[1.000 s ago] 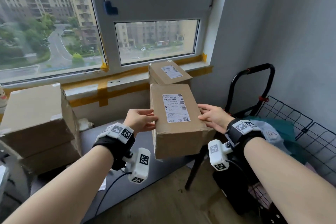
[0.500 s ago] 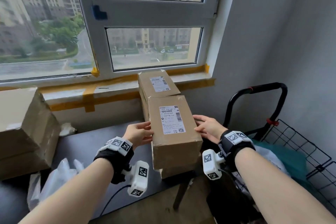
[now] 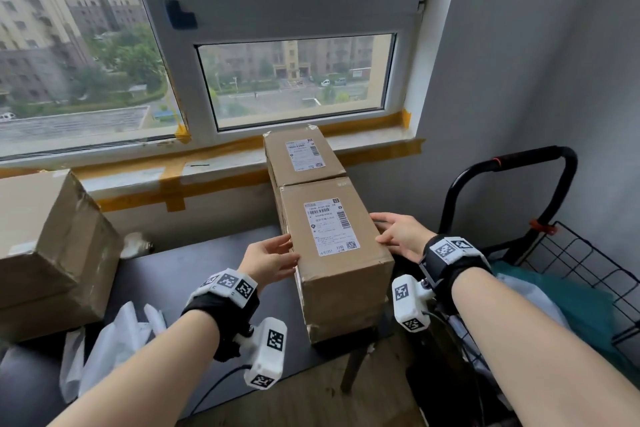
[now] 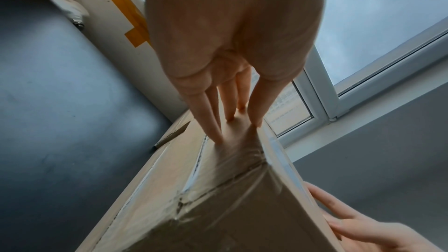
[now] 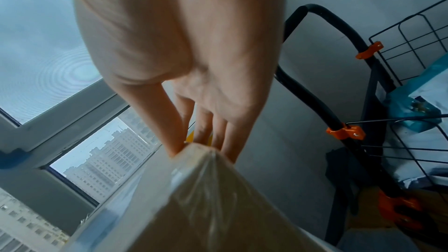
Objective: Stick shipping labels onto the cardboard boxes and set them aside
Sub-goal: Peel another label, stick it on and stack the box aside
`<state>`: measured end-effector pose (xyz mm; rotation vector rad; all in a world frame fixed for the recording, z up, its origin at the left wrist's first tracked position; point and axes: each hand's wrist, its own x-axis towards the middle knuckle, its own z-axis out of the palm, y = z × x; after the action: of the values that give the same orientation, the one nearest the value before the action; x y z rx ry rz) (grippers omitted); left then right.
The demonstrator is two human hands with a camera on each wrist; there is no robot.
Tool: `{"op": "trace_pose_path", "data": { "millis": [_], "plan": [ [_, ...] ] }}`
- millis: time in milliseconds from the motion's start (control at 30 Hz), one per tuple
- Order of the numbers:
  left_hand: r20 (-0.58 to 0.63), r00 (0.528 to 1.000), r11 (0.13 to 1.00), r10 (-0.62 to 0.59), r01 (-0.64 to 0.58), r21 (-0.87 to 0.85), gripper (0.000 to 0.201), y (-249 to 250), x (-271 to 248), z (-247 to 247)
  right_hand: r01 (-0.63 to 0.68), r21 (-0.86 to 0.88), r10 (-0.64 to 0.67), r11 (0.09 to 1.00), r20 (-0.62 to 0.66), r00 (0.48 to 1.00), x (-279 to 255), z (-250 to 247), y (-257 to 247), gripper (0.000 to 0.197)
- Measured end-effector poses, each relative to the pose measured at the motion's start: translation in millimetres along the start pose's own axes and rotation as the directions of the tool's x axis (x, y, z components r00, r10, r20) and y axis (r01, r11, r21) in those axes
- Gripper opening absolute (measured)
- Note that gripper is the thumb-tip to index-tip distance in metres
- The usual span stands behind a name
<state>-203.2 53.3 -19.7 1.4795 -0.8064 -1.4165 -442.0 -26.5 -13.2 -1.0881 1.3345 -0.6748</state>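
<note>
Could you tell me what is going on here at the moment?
A person is setting a labelled box at the right end of a dark table, in front of another labelled box by the window. The left hand and right hand press flat against its sides. Two larger boxes sit stacked on the left.

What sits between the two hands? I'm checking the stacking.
Head view: the near brown cardboard box with its white shipping label, between the left hand and right hand.
</note>
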Motion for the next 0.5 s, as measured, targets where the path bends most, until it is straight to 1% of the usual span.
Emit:
{"op": "trace_pose_path", "data": {
  "millis": [67, 100, 133, 167, 200, 267, 333, 400, 433, 500],
  "plan": [
    [-0.007, 1.0, 0.998, 0.021, -0.02, 0.058, 0.05, 0.1, 0.9, 0.3, 0.011, -0.068, -0.012, 0.998, -0.016, 1.0, 0.0, 1.1, -2.8, 0.058],
    [-0.006, 0.999, 0.993, 0.034, -0.033, 0.111, 0.051, 0.7, 1.7, -0.2, 0.017, -0.132, -0.021, 0.991, -0.029, 0.999, -0.3, 1.8, -4.7, 0.056],
    [-0.006, 0.999, 0.981, 0.053, -0.051, 0.189, 0.052, 1.9, 3.0, -1.0, 0.028, -0.216, -0.037, 0.976, -0.041, 0.998, 0.4, 1.9, -6.7, 0.054],
    [-0.009, 0.996, 0.949, 0.086, -0.079, 0.306, 0.054, 3.0, 5.6, -3.4, 0.037, -0.321, -0.057, 0.946, -0.053, 0.997, -0.2, 2.6, -9.4, 0.051],
    [-0.006, 0.991, 0.886, 0.132, -0.115, 0.448, 0.056, 3.9, 8.6, -6.9, 0.043, -0.422, -0.079, 0.905, -0.068, 0.995, -0.5, 3.8, -11.9, 0.048],
    [0.021, 0.977, 0.696, 0.212, -0.166, 0.699, 0.057, 7.7, 10.5, -13.2, 0.039, -0.58, -0.122, 0.813, -0.105, 0.987, -4.0, 7.6, -17.9, 0.043],
    [0.058, 0.968, 0.484, 0.245, -0.174, 0.858, 0.052, 14.8, 6.4, -20.6, 0.032, -0.694, -0.17, 0.719, -0.131, 0.977, -11.0, 16.0, -26.0, 0.04],
    [0.132, 0.96, 0.271, 0.249, -0.2, 0.941, 0.044, 23.6, 1.6, -30.5, 0.027, -0.775, -0.206, 0.631, -0.134, 0.969, -17.4, 27.6, -35.0, 0.04],
    [0.16, 0.954, 0.185, 0.252, -0.21, 0.96, 0.04, 28.0, -0.8, -37.3, 0.026, -0.8, -0.215, 0.599, -0.129, 0.968, -20.6, 35.4, -39.8, 0.042],
    [0.188, 0.944, 0.056, 0.271, -0.211, 0.976, 0.037, 35.5, -3.8, -54.4, 0.03, -0.834, -0.227, 0.551, -0.115, 0.967, -24.8, 54.5, -48.1, 0.043]
  ]
}}
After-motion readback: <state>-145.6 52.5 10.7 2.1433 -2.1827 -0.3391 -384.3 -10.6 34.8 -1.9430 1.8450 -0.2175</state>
